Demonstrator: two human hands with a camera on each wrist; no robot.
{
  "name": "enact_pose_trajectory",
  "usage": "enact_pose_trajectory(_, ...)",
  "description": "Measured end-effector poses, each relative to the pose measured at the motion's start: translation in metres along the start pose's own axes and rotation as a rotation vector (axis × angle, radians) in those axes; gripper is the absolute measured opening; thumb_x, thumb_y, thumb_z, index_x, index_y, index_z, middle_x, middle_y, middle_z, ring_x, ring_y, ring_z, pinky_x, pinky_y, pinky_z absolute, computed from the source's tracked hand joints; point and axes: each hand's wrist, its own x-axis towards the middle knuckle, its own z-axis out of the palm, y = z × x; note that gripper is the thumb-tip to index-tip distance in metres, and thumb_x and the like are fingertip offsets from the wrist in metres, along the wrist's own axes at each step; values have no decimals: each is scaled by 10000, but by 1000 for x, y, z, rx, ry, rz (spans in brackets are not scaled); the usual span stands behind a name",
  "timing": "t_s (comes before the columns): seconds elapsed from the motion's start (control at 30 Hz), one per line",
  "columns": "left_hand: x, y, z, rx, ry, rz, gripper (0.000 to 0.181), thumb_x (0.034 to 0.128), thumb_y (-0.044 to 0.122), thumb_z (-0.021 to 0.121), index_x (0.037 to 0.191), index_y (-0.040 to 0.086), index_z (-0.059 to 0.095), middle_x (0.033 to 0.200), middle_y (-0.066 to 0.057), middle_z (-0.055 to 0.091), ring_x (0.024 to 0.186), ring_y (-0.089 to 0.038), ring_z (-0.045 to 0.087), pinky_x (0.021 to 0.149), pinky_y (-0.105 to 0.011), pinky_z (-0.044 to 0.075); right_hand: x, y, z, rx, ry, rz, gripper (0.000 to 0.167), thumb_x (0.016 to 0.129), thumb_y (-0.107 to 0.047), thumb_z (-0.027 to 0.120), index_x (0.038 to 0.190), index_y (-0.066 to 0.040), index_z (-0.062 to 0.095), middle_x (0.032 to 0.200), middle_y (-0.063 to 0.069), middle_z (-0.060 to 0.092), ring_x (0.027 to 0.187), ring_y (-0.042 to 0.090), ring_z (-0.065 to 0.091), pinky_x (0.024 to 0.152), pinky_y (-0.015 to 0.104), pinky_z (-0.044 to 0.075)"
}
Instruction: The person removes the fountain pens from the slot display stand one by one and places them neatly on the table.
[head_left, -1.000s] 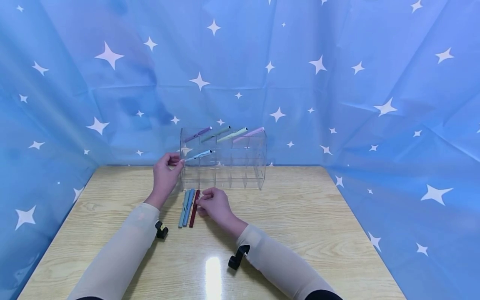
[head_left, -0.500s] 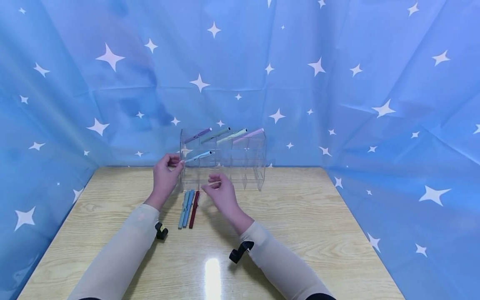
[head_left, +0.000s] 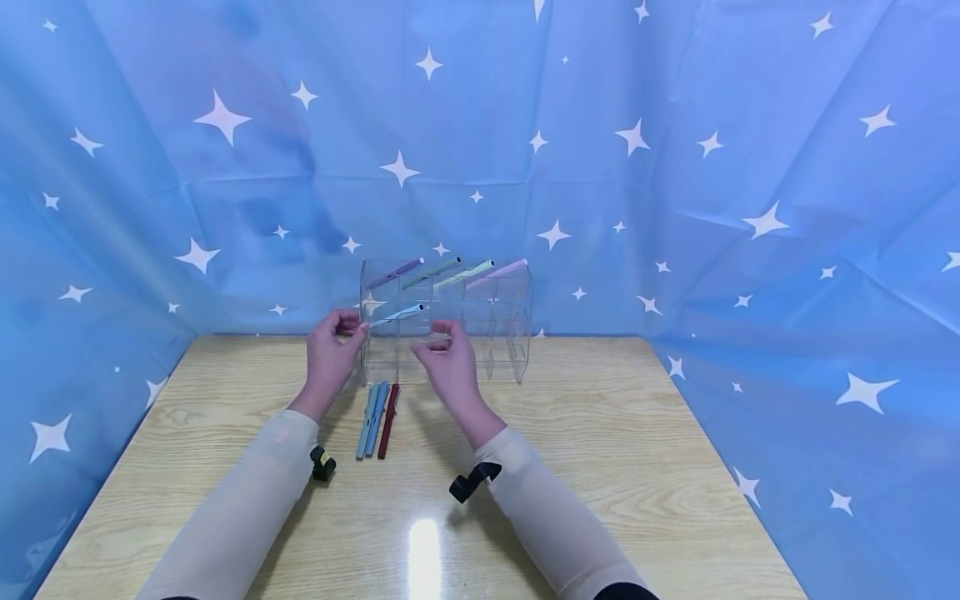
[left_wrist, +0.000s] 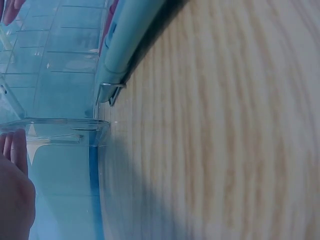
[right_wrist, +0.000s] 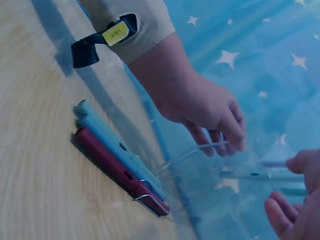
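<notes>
A clear acrylic pen holder (head_left: 498, 321) with several compartments stands at the back of the table. My left hand (head_left: 332, 354) grips its left side wall between thumb and fingers; the right wrist view also shows this left hand (right_wrist: 200, 102). A light blue pen (head_left: 403, 313) slants in a lower left compartment. In front of that level, just right of the pen, is my right hand (head_left: 455, 371), thumb and fingers apart with nothing between them. A dark red pen (head_left: 388, 422), a blue pen (head_left: 377, 421) and a teal pen (head_left: 367, 422) lie side by side before the holder.
Along the holder's top row lean a purple pen (head_left: 397, 272), a dark green pen (head_left: 435, 272), a pale green pen (head_left: 467, 272) and a pink pen (head_left: 501, 272). A blue star-patterned curtain (head_left: 480, 125) hangs behind the wooden table (head_left: 600, 433).
My right hand has moved from beside the dark red pen up and away from me, to the front of the holder. The left hand stays on the side wall. The pens have not moved.
</notes>
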Motion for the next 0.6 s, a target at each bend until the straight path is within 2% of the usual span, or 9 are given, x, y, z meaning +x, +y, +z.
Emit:
enact_pose_trajectory(0.2,0,-2,0,-2,-3,2,275,1039,142,786,1264,-5,725,1140,-115,744,1011,-219,671,829,-211,567,9,-1,3,19,-1,-22,602,1002,-178,848,1518,-55,564,1423,58,650,1059,188,728,786,341,627)
enact_pose_trajectory(0.37,0,-1,-1,3,-8,-5,264,1041,148,785,1258,11,725,1137,-108,742,1015,-217,668,839,-221,562,15,-4,6,15,-4,-36,562,1010,-185,843,1498,-91,581,1491,103,623,1051,185,723,787,352,625)
enact_pose_trajectory(0.6,1,-2,0,13,-4,2,263,1043,149,784,1255,6,725,1122,-107,744,1010,-214,674,840,-220,559,20,-8,11,55,-24,-23,509,1015,-139,825,1472,-91,607,1455,105,632,966,192,725,815,491,642)
